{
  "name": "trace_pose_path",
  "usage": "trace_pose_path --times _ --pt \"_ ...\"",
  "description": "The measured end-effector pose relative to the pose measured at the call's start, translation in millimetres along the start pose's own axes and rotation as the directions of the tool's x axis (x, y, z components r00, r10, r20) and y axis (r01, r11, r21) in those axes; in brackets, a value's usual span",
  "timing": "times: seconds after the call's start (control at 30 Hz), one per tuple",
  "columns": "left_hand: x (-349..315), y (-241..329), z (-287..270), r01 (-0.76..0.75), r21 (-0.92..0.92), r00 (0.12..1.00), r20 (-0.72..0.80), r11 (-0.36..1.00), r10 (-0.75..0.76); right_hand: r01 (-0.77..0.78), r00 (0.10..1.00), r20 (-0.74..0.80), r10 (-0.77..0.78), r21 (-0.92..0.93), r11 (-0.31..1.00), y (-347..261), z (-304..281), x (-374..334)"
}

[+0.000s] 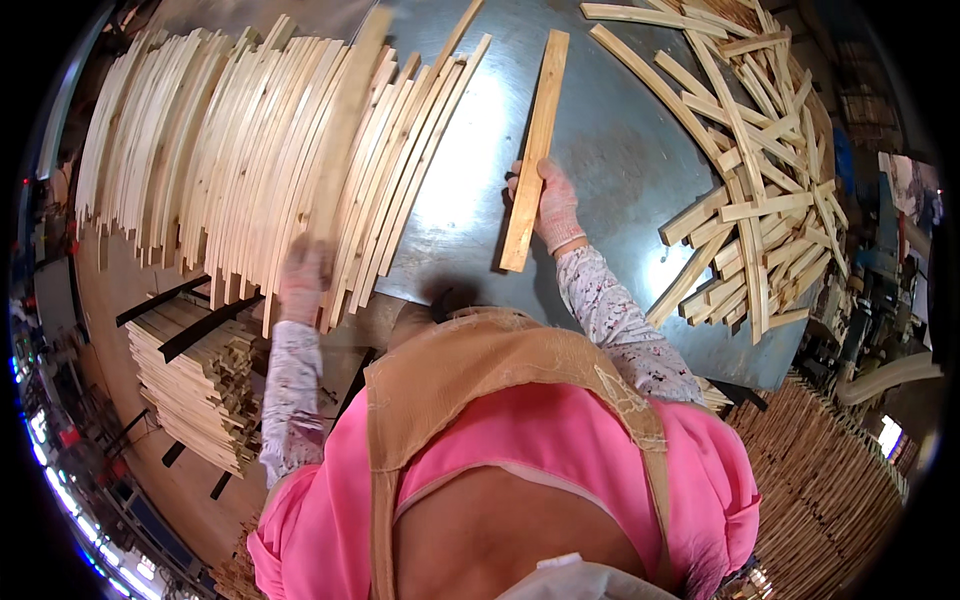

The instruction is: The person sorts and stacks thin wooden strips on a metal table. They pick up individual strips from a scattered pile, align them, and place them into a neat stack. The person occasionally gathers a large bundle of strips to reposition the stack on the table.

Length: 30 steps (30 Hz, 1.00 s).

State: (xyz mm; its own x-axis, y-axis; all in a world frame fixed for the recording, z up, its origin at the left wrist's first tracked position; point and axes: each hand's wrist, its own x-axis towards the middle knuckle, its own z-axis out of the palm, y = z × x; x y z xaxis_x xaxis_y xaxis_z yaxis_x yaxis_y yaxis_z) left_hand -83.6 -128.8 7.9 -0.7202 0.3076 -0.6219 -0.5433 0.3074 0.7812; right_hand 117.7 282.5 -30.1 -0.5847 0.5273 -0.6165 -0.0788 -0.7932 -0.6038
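Observation:
My right hand, in a pale knit glove, is closed around the lower half of a wooden strip. The strip stands out tilted over the metal tabletop, its far end leaning slightly right. At the left, my left hand is blurred by motion. It grips the near end of another wooden strip, also blurred, above a long row of pale wooden strips laid side by side. The fingers of the left hand are partly smeared.
A loose, crisscrossed heap of wooden strips covers the tabletop's right side. Below the row at left, a stack of strips stands lower down, near dark metal bars. More stacked wood stands at the lower right.

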Motion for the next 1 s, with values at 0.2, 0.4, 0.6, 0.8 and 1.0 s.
trace_pose_path --times 0.2,0.4,0.6,0.8,1.0 --pt "13.8 45.3 -103.3 0.083 0.913 0.911 -0.233 0.4 0.341 0.196 0.951 0.161 -0.266 -0.974 0.113 52.4 50.5 -45.6" --pt "38.4 49.9 -65.4 0.011 0.971 0.615 -0.194 0.238 0.764 0.254 0.88 0.239 0.409 -0.967 0.018 108.5 96.7 -56.8" --pt "83.6 97.8 128.3 -0.62 0.641 0.619 0.046 0.452 0.784 0.358 0.888 0.373 -0.268 -0.928 -0.103 -61.9 -15.4 30.5" --pt "163.5 182.5 388.7 -0.797 0.565 0.53 0.488 0.211 0.693 -0.144 0.657 0.267 -0.705 -0.873 -0.465 -282.5 -160.4 119.1" --pt "249.6 249.3 591.9 -0.836 0.513 0.529 0.656 0.197 0.538 0.009 0.84 0.314 -0.444 -0.825 -0.565 -306.3 -186.5 105.3"
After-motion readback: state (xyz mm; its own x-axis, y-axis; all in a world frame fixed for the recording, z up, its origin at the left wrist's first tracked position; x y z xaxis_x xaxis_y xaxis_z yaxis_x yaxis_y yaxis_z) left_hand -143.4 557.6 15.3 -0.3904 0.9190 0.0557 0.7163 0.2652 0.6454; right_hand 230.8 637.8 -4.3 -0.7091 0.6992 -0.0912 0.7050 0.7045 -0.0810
